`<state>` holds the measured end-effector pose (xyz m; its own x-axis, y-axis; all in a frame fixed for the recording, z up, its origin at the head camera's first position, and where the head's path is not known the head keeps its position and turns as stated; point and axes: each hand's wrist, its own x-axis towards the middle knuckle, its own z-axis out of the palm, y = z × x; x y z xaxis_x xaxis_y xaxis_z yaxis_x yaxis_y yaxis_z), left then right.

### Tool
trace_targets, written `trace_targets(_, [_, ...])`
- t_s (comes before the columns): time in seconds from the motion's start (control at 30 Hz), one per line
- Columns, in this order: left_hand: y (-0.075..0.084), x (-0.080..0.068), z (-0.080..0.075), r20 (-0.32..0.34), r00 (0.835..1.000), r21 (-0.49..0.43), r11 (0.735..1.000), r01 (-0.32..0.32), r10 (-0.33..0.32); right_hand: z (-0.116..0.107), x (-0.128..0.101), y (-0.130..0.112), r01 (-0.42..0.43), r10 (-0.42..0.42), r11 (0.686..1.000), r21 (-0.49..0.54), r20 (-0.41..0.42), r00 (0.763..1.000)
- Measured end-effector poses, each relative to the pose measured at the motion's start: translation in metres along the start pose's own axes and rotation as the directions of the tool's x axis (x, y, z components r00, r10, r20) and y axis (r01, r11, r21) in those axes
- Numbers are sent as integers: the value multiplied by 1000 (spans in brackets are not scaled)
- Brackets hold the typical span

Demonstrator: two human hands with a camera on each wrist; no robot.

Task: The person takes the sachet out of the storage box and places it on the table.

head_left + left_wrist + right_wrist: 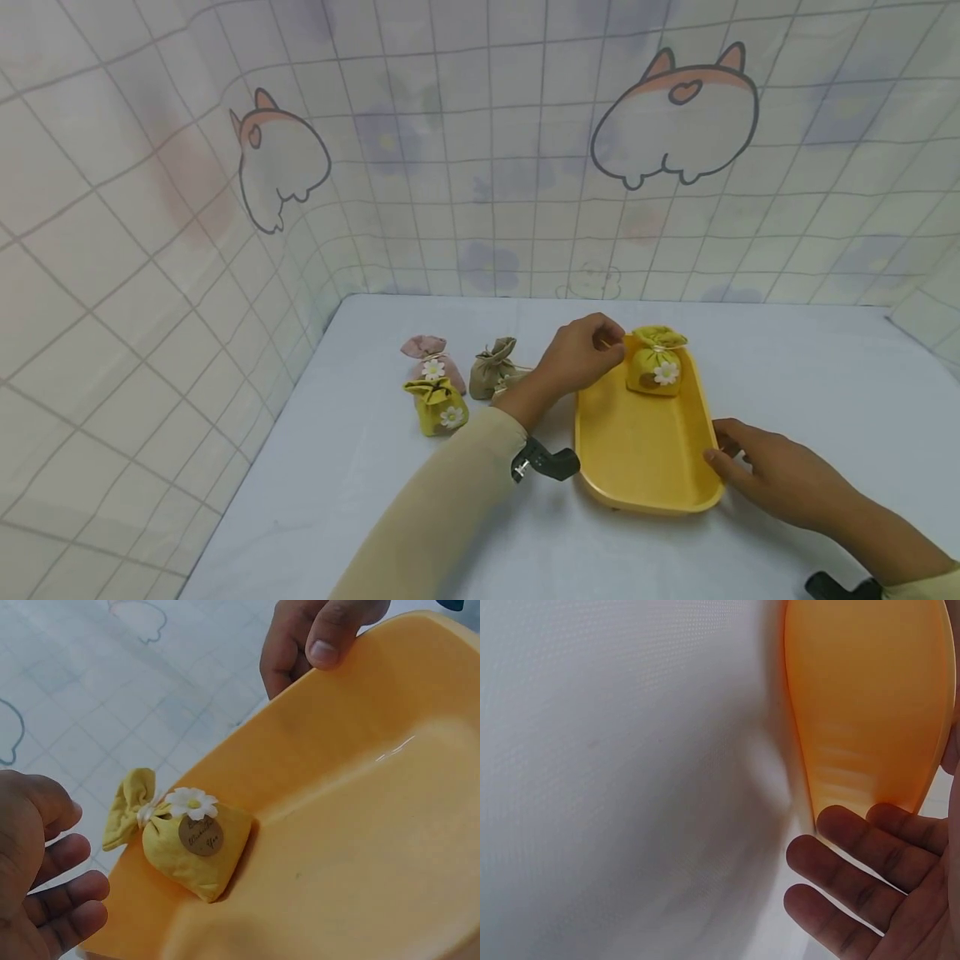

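A yellow tray sits on the white table, with a small yellow drawstring pouch at its far end. The pouch bears a white flower and, in the left wrist view, a round brown tag. My left hand is beside the tray's far left corner, fingers loosely bent and apart from the pouch; nothing shows in its grasp. At the tray's right side my right hand holds the rim, the thumb over the edge and the fingers along the outside.
Left of the tray stand a pink pouch, another yellow pouch and an olive pouch. A paler pouch is partly hidden behind my left forearm. A patterned curtain hangs behind the table and along its left side.
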<state>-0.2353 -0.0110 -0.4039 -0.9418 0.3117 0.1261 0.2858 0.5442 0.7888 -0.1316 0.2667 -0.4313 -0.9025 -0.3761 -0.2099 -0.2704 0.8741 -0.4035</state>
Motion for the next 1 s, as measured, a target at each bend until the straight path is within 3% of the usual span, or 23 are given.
trace_targets(0.63, [2,13,17,34,998,56,997,44,-46,1,2,2,-2,2,1000,-3,-7,1000])
trace_targets(1.0, [9,17,23,48,989,89,987,132,-137,-1,0,-1,-3,3,1000,9,1,1000])
